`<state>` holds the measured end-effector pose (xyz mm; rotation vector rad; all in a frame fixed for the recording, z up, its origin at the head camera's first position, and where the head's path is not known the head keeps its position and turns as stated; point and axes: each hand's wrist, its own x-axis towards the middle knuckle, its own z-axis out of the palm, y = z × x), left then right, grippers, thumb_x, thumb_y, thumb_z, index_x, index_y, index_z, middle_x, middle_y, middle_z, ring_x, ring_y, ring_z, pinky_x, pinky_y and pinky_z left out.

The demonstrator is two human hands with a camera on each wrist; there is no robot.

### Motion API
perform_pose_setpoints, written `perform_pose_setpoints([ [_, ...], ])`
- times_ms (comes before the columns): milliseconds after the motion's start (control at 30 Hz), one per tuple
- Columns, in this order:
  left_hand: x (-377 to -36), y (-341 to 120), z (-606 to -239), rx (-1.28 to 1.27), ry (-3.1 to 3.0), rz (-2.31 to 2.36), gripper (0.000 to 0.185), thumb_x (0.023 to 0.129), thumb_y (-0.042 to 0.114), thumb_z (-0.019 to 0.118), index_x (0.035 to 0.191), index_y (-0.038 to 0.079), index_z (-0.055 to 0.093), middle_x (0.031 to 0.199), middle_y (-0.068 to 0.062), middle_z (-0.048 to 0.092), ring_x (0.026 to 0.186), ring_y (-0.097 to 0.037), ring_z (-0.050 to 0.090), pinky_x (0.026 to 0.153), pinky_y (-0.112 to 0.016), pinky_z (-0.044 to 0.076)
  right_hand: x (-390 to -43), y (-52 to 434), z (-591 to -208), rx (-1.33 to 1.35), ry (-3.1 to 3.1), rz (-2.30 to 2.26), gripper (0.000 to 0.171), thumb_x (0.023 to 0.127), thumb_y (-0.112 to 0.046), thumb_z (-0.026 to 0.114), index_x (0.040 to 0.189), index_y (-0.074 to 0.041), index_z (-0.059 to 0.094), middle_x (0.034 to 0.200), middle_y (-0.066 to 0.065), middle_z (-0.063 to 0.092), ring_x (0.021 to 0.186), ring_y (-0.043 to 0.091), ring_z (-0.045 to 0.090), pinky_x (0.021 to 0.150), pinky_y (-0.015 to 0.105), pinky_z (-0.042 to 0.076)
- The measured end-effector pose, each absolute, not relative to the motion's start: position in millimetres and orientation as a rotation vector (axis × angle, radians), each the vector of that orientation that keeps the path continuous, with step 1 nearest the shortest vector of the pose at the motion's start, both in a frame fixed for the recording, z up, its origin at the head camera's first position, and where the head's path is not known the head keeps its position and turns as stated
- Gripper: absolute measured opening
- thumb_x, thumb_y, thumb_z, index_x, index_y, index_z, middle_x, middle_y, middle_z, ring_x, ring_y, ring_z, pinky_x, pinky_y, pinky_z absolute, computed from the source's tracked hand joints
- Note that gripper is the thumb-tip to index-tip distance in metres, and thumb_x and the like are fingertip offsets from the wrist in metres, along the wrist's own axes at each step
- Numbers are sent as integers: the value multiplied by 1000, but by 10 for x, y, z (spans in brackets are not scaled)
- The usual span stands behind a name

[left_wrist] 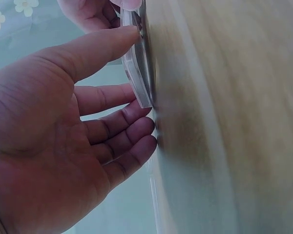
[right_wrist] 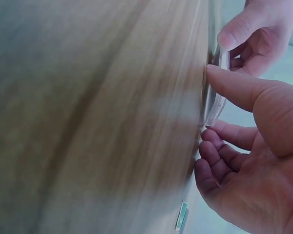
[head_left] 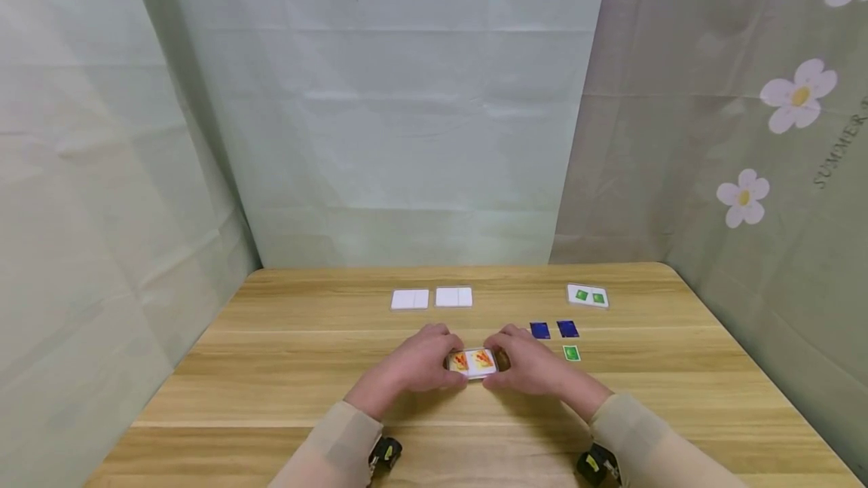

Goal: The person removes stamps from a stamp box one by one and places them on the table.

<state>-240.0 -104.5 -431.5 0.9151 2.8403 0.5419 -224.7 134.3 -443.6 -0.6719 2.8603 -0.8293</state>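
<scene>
A flat clear-edged case (head_left: pixel 472 372) with two orange pictures on white lies between the hands, low over the wooden table. My left hand (head_left: pixel 423 361) pinches its left end, thumb at the near edge and fingers at the far edge. At the right end my right hand (head_left: pixel 532 364) pinches it in the same way. From the side, the left wrist view shows the case (left_wrist: pixel 137 73) as a thin transparent slab with one end close to the tabletop. In the right wrist view the case (right_wrist: pixel 218 107) appears edge-on, tilted slightly.
Two white two-panel cases (head_left: pixel 410 299) (head_left: pixel 453 297) lie toward the back of the table (head_left: pixel 305 367). A case with two green squares (head_left: pixel 588 295) is at back right. Two dark blue cards (head_left: pixel 539 330) (head_left: pixel 567 329) and a green card (head_left: pixel 572 353) lie right of the hands.
</scene>
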Motion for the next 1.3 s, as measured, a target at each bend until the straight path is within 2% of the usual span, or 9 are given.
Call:
perform_pose_setpoints([
  [767, -2393, -1057, -4272, 935, 2808, 559, 39, 93, 29, 91, 123, 7, 77, 106, 0, 62, 93, -12, 52, 80, -30, 48, -2227, 1290, -4381, -600, 2865, -848, 48, 86, -25, 98, 125, -9, 74, 124, 5, 64, 109, 23, 55, 95, 51, 53],
  [1300, -2380, -1062, -4243, 927, 2780, 571, 42, 96, 28, 89, 129, 5, 75, 111, -2, 62, 94, -13, 52, 82, -30, 49, -2237, 1277, -4392, -568, 2878, -852, 49, 84, -25, 100, 122, -9, 73, 121, 4, 64, 106, 22, 55, 93, 49, 53],
])
